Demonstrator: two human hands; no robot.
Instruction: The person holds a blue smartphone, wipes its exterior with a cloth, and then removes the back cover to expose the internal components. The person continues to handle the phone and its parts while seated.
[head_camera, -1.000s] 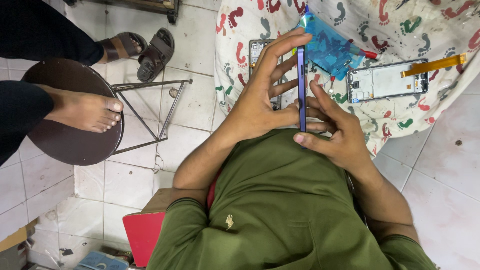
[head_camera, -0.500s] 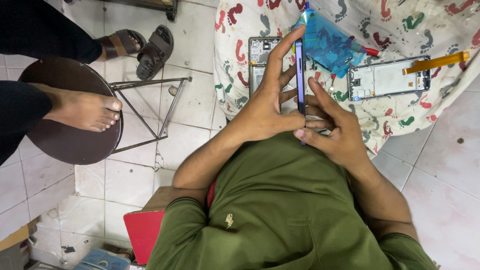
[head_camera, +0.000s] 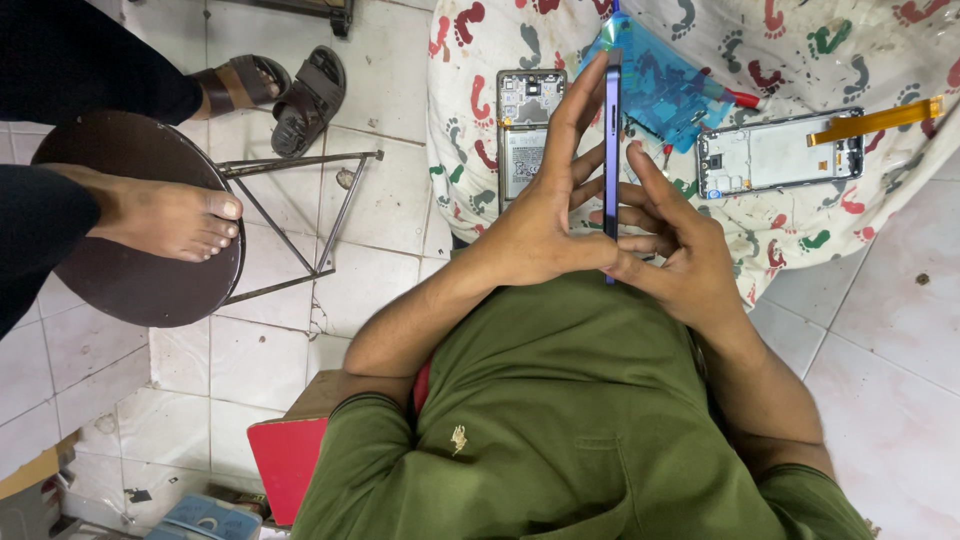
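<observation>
Item: purple phone, held edge-on and upright between both hands above the lap, over the near edge of the footprint-patterned cloth
Left hand: grip pressed flat along one face of the phone, fingers extended toward its top, thumb at the lower end
Right hand: grip pinching the opposite face near the bottom, fingers folded across it
Nearby on the cloth: opened phone body showing its internals, just beyond the left hand; second phone frame with an orange flex strip; blue film sheet behind the held phone
Also present: round stool with another person's bare foot on it; sandals on the tiled floor
Handling note: judged best done with even pressure along both faces, avoiding twist, keeping the edge in line of sight
</observation>
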